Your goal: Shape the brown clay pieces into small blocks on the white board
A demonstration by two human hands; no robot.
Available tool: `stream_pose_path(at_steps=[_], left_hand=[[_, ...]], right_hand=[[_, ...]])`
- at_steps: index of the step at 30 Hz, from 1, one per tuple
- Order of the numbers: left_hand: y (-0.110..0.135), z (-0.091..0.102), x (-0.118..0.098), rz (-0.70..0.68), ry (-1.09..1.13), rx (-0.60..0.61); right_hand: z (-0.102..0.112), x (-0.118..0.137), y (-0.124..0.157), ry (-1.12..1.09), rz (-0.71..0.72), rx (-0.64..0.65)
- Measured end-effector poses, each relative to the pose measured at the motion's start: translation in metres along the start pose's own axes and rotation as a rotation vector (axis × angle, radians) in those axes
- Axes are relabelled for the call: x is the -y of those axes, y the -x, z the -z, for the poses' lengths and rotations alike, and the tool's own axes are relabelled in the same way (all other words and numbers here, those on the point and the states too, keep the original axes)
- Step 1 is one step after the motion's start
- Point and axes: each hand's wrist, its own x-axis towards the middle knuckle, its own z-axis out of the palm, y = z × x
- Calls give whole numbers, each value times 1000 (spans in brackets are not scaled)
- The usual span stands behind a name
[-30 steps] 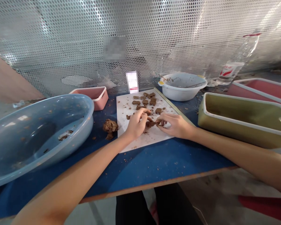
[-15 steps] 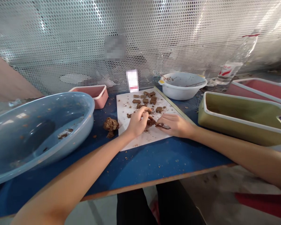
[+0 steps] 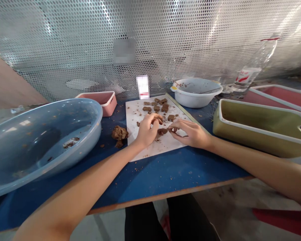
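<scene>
A small brown clay piece (image 3: pixel 162 131) lies on a white sheet (image 3: pixel 150 152) between my two hands. My right hand (image 3: pixel 190 133) pinches its right end between thumb and fingertips. On the other side, my left hand (image 3: pixel 147 130) has its fingers bent above the piece, the thumb apart from them; its fingertips are partly hidden, and contact is hard to make out. Several shaped clay pieces (image 3: pixel 171 117) and crumbs are spread over the far part of the sheet. A rough clay lump (image 3: pixel 119 133) rests just left of the sheet.
A large blue basin (image 3: pixel 90 134) takes up the left side, with a pink bin (image 3: pixel 109 106) behind it. At the back right stand a white basin (image 3: pixel 194 99) and a tilted plastic bottle (image 3: pixel 253 67). An olive bin (image 3: pixel 253 135) is near my right forearm, beside another pink bin (image 3: pixel 271 92).
My left fingers have lifted a little off the clay piece, showing more of it. My right fingers have opened slightly around its right end.
</scene>
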Motion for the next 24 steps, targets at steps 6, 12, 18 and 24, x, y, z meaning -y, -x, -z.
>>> stream_pose_path(at_steps=[6, 12, 18, 24], left_hand=[[-1, 1, -8, -234, -128, 38], [-1, -1, -4, -299, -102, 50], [-1, -1, -2, -294, -91, 19], [-1, -2, -3, -302, -95, 19]], right_hand=[[0, 0, 1, 19, -77, -106], [-2, -1, 2, 58, -86, -127], [0, 1, 0, 48, -149, -123], [-2, 2, -1, 69, -102, -160]])
